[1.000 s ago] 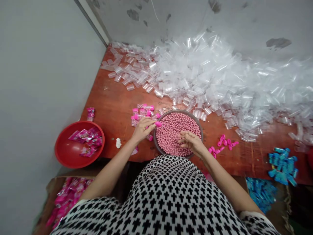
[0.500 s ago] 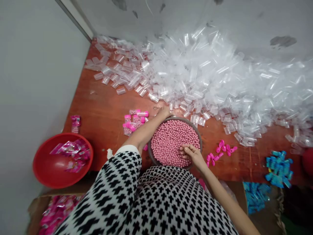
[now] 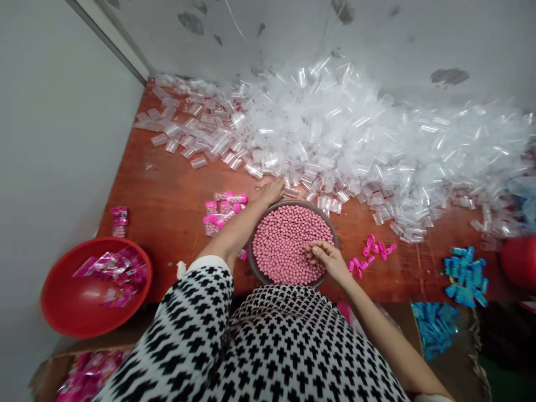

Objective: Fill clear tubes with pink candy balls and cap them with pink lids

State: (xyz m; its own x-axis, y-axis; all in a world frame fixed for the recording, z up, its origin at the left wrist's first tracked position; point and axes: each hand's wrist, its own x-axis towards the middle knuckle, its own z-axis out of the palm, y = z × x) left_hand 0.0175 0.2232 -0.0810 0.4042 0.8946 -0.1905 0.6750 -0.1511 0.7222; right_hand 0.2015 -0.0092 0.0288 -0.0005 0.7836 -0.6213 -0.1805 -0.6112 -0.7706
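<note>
A round bowl (image 3: 333, 231) full of pink beads (image 3: 288, 240) stands at the table's front edge, against my body. Over the right side of the beads is my right hand (image 3: 327, 258), thumb and fingers curled close together; whatever they hold is hidden. My left hand (image 3: 273, 191) rests on the table just behind the bowl, its fingers by a clear plastic tube (image 3: 292, 192); I cannot see whether they grip it. Left of the bowl, partly behind my left forearm, lie several bead-filled tubes (image 3: 226, 207) with pink caps. Loose pink caps (image 3: 371, 245) lie to the right.
A large heap of clear tubes (image 3: 335, 128) lies along the wall. At left stand a red bowl (image 3: 62, 296) with pink packets and one packet (image 3: 120, 218) behind it. Blue pieces (image 3: 467, 273) and a red container (image 3: 519, 262) are at right. Open boxes sit below the table edge.
The camera view has shifted, so the scene appears slightly further left. My left hand stays behind the bowl by the tubes, and my right hand stays over the beads with its fingers curled.
</note>
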